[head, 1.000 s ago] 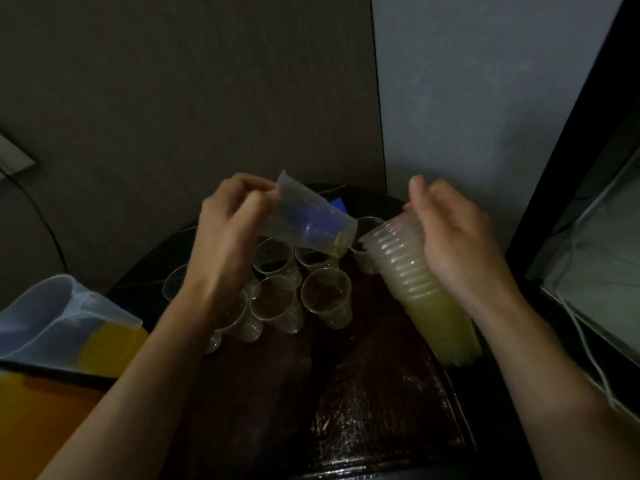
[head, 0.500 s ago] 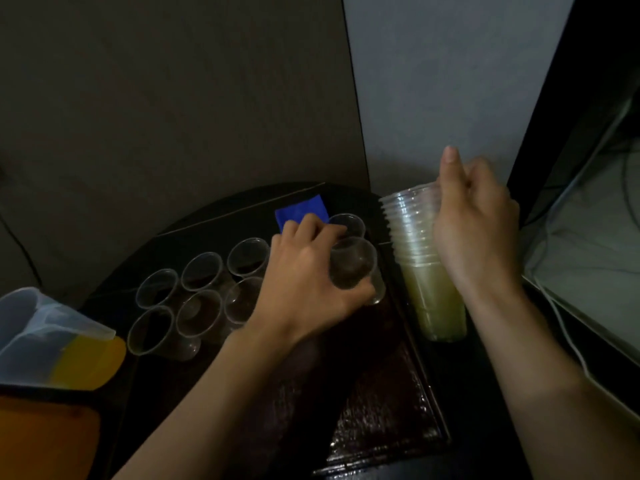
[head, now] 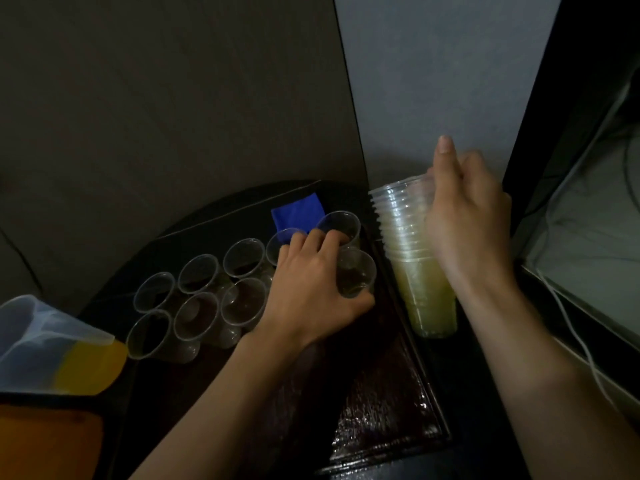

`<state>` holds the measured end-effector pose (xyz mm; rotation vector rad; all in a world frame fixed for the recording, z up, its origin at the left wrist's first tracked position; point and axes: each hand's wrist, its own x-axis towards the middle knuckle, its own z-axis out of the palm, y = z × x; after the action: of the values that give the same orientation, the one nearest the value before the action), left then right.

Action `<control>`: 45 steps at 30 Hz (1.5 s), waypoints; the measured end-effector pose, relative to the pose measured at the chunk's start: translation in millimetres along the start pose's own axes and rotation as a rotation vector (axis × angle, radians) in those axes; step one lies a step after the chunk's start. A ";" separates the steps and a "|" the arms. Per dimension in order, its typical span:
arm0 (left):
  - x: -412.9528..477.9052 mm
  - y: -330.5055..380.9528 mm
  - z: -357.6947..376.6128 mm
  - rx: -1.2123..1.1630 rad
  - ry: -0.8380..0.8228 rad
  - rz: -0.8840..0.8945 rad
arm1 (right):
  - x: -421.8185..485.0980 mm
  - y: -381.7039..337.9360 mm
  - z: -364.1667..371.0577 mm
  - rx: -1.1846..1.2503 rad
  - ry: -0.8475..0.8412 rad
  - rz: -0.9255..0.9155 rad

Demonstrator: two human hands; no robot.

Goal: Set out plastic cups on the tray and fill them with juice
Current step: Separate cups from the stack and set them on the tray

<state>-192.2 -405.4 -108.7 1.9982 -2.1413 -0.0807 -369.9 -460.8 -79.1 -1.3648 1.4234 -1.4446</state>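
Observation:
A dark tray (head: 388,420) lies on the table with several clear plastic cups (head: 201,275) standing on its far left part. My left hand (head: 311,289) grips one clear cup (head: 356,273) upright near the tray's right edge, just in front of another cup (head: 341,225). My right hand (head: 467,220) holds a tall stack of clear cups (head: 412,251) upright just right of the tray, its bottom yellowish. A clear jug (head: 52,348) with orange juice stands at the far left.
A blue cloth (head: 298,211) lies at the back of the tray. Grey walls meet in a corner behind the table. A dark frame (head: 540,133) and white cables (head: 581,341) are on the right. An orange surface (head: 45,441) is at the lower left.
My left hand carried the single cup from mid-air down onto the tray by its right edge. My right hand turned the stack upright and shifted it right.

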 end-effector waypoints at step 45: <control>-179.3 -100.4 -121.6 -0.955 0.187 -0.539 | -176.6 -66.3 132.5 0.278 -0.863 -0.144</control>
<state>-60.3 -223.0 -29.3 1.7677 -1.0408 -0.7891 -192.1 -314.3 -71.8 -1.6317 0.5577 -0.8852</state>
